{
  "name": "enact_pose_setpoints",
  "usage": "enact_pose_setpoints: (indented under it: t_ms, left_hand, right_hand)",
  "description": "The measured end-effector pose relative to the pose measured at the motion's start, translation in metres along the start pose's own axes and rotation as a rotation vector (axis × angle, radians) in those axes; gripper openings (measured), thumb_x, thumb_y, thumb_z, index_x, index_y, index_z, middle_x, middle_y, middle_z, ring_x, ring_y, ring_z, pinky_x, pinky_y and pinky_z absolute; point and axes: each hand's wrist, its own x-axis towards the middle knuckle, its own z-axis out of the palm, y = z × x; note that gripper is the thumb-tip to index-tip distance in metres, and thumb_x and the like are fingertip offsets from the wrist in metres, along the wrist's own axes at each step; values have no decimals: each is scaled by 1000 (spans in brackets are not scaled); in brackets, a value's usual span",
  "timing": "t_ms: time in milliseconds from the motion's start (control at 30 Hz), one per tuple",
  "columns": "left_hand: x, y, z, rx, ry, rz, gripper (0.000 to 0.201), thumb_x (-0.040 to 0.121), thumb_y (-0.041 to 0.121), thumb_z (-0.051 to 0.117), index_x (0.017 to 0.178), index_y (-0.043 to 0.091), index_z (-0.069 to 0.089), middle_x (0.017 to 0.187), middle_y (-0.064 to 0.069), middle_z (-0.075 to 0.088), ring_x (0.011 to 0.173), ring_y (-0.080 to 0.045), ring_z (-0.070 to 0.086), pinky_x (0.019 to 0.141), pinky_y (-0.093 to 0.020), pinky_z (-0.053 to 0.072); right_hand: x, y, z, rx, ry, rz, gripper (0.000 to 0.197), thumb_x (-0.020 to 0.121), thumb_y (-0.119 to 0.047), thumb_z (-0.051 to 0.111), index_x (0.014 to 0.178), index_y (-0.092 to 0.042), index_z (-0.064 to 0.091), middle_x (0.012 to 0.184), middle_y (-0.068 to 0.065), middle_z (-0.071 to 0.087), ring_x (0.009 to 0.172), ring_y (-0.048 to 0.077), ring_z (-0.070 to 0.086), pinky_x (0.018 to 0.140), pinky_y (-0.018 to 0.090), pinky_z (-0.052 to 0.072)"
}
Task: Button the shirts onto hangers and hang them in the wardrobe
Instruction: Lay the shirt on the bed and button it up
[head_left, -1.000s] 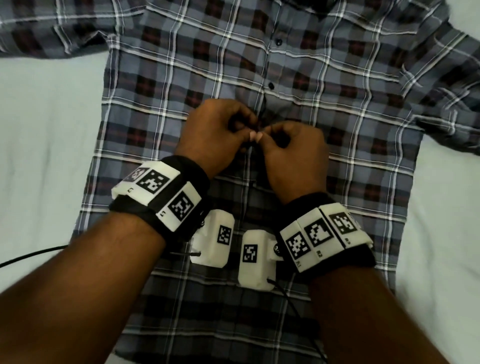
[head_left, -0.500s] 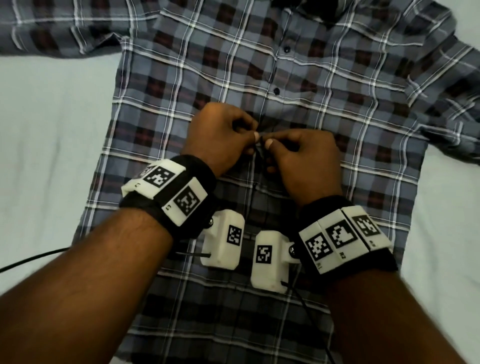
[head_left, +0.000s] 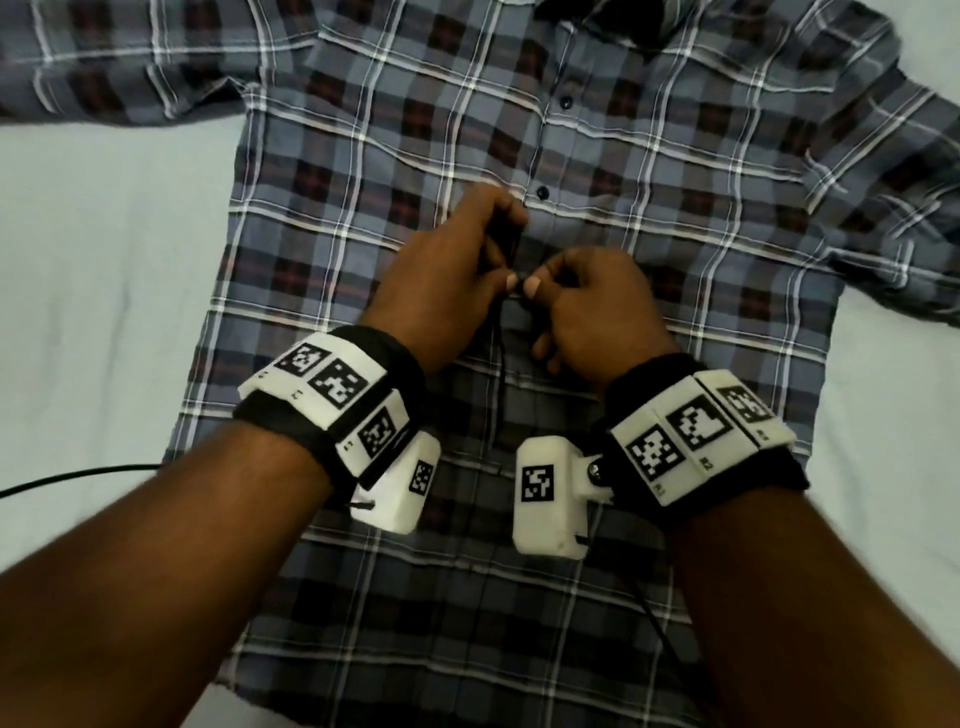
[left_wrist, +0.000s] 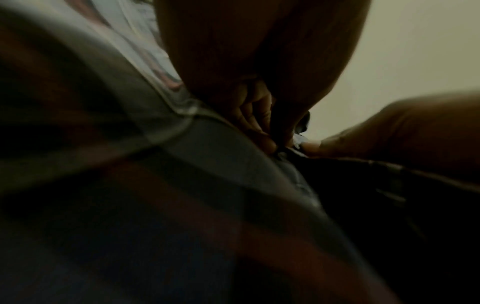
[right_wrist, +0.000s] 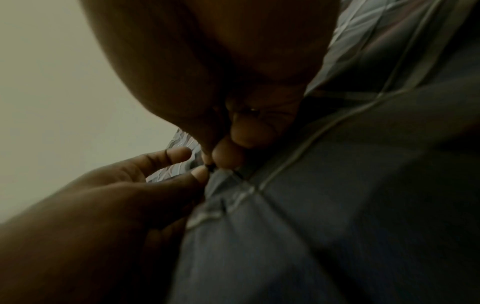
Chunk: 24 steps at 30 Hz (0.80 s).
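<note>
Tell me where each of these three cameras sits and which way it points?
Head: worn on the head, looking down at the plaid shirt on the pale sheet; both forearms, left hand and right hand show.
Left wrist: low over the cloth, facing along the left hand's fingers.
Right wrist: likewise, facing along the right hand's fingers.
Shared: both wrist views show the two hands' fingertips meeting at the shirt's front edge.

Matt woven plaid cloth shirt (head_left: 363, 218) with glossy dark buttons (head_left: 543, 193) on a smooth pale sheet (head_left: 104, 286).
</note>
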Motion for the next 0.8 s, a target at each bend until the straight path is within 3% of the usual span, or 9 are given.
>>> enact_pose_setpoints:
  t_ms: [67,167,233,333,400,500,633,733,800]
  left_hand:
    - [1,5,0,145,42,18,47,91,14,70,130,28,48,97,10,61,81,-6,59,72,-25,50]
    - [-13,8,-3,245,176,33,37,88,9,67,121,21,55,107,6,54,91,-8,51,71,-12,39]
    - [-37,4,-2,213,242,29,24,88,6,64,109,18,61,102,5,58,92,-11,54,72,-11,40]
    - [-80,-3,7,186,189,-42,20,90,7,66,106,19,67,105,3,64,97,-8,56,80,-8,37]
    - [-98,-4,15,231,125,-36,23,91,11,68,113,19,69,111,2,63,99,-7,55,80,-2,31]
    - [-102,2,21,307,94,-25,25,95,22,65,120,20,68,115,2,62,96,-7,56,77,-9,33]
    - [-94,9,27,326,91,-75,30,96,29,63,126,25,61,117,1,60,97,-15,61,73,-23,40]
    - [-89,12,29,379,64,-91,26,98,30,59,124,27,58,115,2,58,96,-15,59,69,-26,37]
    - [-85,13,28,394,48,-94,24,98,30,57,122,26,59,114,0,57,95,-18,59,69,-28,37]
  right_hand:
    - [-2,-1,1,-38,61,-38,17,98,-21,60,84,-13,65,69,5,67,55,20,67,57,41,60]
    - [-23,0,9,-170,226,-152,12,94,-26,64,84,-20,61,85,-6,67,81,18,66,75,41,56]
    - [-48,7,20,-197,253,-181,17,91,-37,67,93,-21,60,92,-3,65,87,18,62,76,39,53]
    - [-74,18,33,-335,209,-158,40,87,-42,70,118,-20,57,107,2,66,98,24,63,80,41,54]
    - [-78,23,32,-328,228,-129,29,92,-33,66,117,-20,60,102,0,69,96,22,65,79,39,54]
    - [-78,26,24,-237,264,-38,4,94,-28,64,94,-24,66,81,-9,63,81,14,65,70,27,51]
    - [-78,29,22,-145,275,20,8,91,-26,68,83,-25,66,70,-16,60,71,7,63,66,27,55]
    - [-77,30,23,-101,259,46,14,91,-27,66,78,-23,63,66,-12,59,63,2,57,55,19,44]
    - [-78,29,28,-105,244,29,18,92,-28,64,76,-23,59,69,-10,60,65,4,58,58,24,45]
